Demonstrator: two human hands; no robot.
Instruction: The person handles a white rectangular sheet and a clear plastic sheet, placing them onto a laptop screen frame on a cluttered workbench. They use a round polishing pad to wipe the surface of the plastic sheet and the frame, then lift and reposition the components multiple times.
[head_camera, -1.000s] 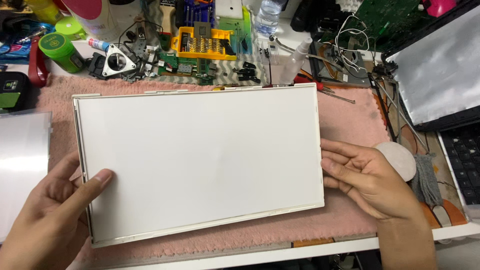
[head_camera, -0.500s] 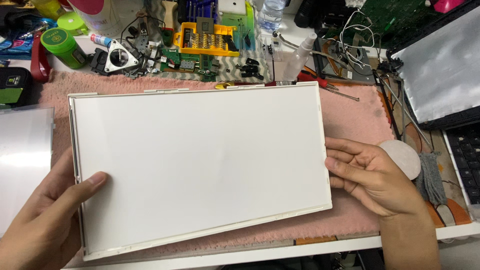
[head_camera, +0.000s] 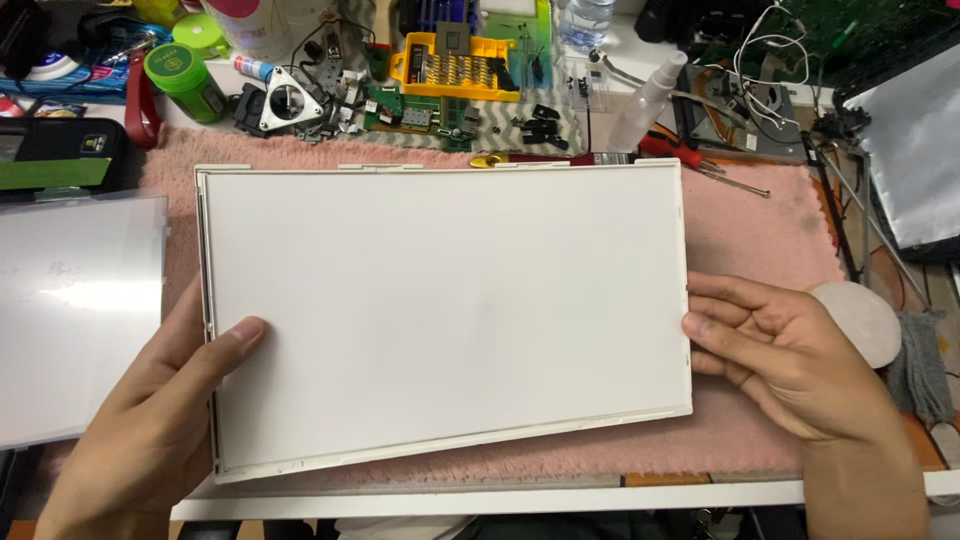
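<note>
Cluttered white table (head_camera: 500, 497) w/ a pink fuzzy mat (head_camera: 770, 230) spread across the middle. On the mat, biggest item: a white rectangular panel (head_camera: 445, 310) in a thin white frame, lying flat, long side running left-right, slightly skewed so the near edge slopes up toward the right. Left of it, partly under the person's wrist, a translucent sheet (head_camera: 75, 315) lies on the table. Top right corner: another pale sheet (head_camera: 915, 150) on a dark frame.

Left hand (head_camera: 150, 430) grips the panel's left edge near the lower corner, thumb on top of the white face, fingers hidden below. Right hand (head_camera: 785, 365) holds the right edge near the lower corner, fingers curled against the frame side, thumb not clearly seen.

Just right of the right hand, a pale round pad (head_camera: 860, 320), then a grey cloth (head_camera: 920, 365). Back of table: yellow bit case (head_camera: 455, 65), green tub (head_camera: 185, 80), red-handled screwdriver (head_camera: 690, 155) just beyond the panel's far right corner.
</note>
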